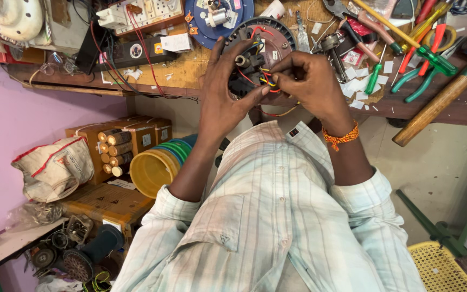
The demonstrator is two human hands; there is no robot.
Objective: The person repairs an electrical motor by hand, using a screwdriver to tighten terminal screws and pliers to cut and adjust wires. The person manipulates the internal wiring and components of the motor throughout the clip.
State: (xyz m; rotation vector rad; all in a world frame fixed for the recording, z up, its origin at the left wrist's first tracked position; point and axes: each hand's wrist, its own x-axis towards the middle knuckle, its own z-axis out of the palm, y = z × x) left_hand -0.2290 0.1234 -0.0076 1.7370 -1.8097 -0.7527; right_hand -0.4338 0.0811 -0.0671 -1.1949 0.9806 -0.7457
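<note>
Hands pinch wires inside housing.

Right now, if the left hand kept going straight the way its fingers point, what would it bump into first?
The left hand points up toward the bench. It would probably first meet the round dark motor housing whose red and yellow wires it is already touching. Beyond that lies the blue round plate, though depth is hard to judge.

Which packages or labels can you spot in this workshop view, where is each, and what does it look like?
Brown cardboard boxes: floor, left; rectangular, white labels.
Cloth sack: left of the boxes; white, red trim.
White paper labels: bench, right of the right hand; small squares.
Left hand: grips a round wired part.
</note>
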